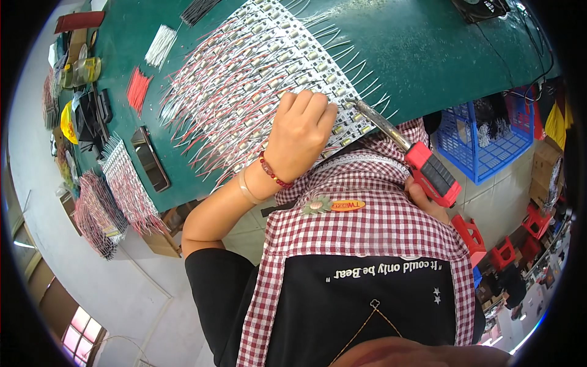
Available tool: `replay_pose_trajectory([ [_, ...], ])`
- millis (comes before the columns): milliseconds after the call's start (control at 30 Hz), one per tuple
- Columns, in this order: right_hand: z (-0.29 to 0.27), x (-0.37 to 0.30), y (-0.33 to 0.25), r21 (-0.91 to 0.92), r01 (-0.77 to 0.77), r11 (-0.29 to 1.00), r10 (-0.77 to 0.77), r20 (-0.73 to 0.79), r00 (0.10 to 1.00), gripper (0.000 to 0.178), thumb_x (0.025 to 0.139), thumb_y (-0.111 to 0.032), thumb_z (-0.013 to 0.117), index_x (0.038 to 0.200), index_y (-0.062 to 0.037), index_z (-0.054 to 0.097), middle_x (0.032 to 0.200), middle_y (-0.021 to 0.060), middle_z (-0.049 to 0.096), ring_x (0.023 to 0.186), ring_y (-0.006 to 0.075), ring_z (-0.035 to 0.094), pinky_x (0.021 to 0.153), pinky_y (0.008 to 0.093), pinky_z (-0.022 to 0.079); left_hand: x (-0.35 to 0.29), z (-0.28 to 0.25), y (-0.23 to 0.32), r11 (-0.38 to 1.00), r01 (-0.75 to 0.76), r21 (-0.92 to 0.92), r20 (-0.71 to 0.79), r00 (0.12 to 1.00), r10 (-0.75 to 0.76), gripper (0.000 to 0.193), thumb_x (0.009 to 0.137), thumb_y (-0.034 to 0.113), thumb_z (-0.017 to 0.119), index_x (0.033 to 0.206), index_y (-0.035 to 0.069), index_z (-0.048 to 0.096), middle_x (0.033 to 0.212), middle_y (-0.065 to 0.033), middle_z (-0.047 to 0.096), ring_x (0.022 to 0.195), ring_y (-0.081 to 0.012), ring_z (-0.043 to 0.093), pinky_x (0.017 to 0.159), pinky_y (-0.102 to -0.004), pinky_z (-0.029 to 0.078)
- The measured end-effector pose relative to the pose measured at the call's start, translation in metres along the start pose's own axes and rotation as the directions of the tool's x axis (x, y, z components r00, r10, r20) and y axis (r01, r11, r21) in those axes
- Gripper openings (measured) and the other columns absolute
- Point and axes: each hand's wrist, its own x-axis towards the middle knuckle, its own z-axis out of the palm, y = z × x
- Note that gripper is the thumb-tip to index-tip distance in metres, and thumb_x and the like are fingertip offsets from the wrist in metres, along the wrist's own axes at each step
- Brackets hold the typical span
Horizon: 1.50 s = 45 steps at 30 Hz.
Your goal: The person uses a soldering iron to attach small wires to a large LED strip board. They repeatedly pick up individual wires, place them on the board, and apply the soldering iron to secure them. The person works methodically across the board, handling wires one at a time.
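Note:
A large white panel of small circuit boards (315, 52) lies on the green table, with rows of red and white wires (226, 92) fanning out from it. My left hand (302, 131) rests over the panel's near part, fingers curled closed; whatever they pinch is hidden beneath the hand. From the right, my right hand (423, 200) grips a soldering iron (433, 174) with a red and black handle. Its metal tip meets the panel's near right edge, just right of my left hand. The handle covers part of my right hand's fingers.
Left on the green table (416, 52) lie white wires (161, 46), red wires (138, 90), a phone (150, 159) and another wired panel (129, 183). A black fan-like device (480, 9) sits far right. Below the table's right side stands a blue crate (483, 144).

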Motion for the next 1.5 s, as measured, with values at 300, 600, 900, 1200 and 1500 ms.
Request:
replay_pose_trajectory([
  [300,-0.001,0.000,0.009,0.018,0.057,0.998,-0.056,-0.003,0.998,0.015,0.069,-0.001,0.066,0.083,0.0020,0.063,0.077,0.0125,0.061,0.065,0.0264,0.059,0.056,0.0346,0.046,-0.001,-0.002,0.001,0.993,0.006,0.118,0.031,0.999,-0.010,0.019,0.071,0.007,0.062,0.089,0.008,0.066,0.078,-0.0018,0.050,0.075,-0.0191,0.051,0.070,-0.0343,0.036],
  [600,-0.009,-0.016,0.040,-0.125,0.277,0.953,-0.276,0.031,0.961,0.022,0.064,-0.001,0.069,0.086,0.0010,0.065,0.080,0.0136,0.062,0.066,0.0282,0.061,0.057,0.0353,0.048,-0.010,0.005,0.015,1.000,0.001,-0.007,-0.063,0.998,-0.001,0.016,0.071,0.004,0.063,0.086,0.008,0.063,0.072,-0.0034,0.044,0.070,-0.0205,0.048,0.064,-0.0338,0.035],
  [900,-0.007,-0.012,0.023,-0.122,0.193,0.974,-0.191,0.025,0.981,0.026,0.066,-0.005,0.069,0.091,-0.0001,0.064,0.082,0.0113,0.063,0.066,0.0252,0.062,0.058,0.0338,0.049,-0.010,0.009,0.017,1.000,0.016,-0.024,-0.042,0.999,-0.017,0.017,0.069,0.000,0.062,0.085,0.007,0.063,0.072,-0.0047,0.043,0.069,-0.0220,0.048,0.065,-0.0350,0.036],
  [1200,-0.009,-0.020,0.024,-0.062,0.185,0.981,-0.184,0.012,0.983,0.029,0.065,-0.004,0.069,0.093,0.0001,0.065,0.084,0.0120,0.064,0.068,0.0247,0.064,0.059,0.0338,0.050,-0.009,0.007,0.015,0.999,0.013,-0.044,-0.030,0.999,-0.015,0.018,0.069,0.000,0.062,0.086,0.005,0.063,0.072,-0.0055,0.042,0.069,-0.0224,0.047,0.065,-0.0351,0.036],
  [1500,-0.003,-0.011,0.013,-0.329,0.321,0.888,-0.338,0.006,0.941,0.030,0.063,-0.003,0.069,0.092,0.0018,0.065,0.087,0.0139,0.065,0.069,0.0259,0.064,0.060,0.0336,0.051,-0.009,0.009,0.016,0.999,0.003,-0.041,-0.021,1.000,-0.004,0.019,0.069,0.000,0.061,0.088,0.004,0.064,0.072,-0.0061,0.043,0.070,-0.0229,0.048,0.065,-0.0350,0.037],
])
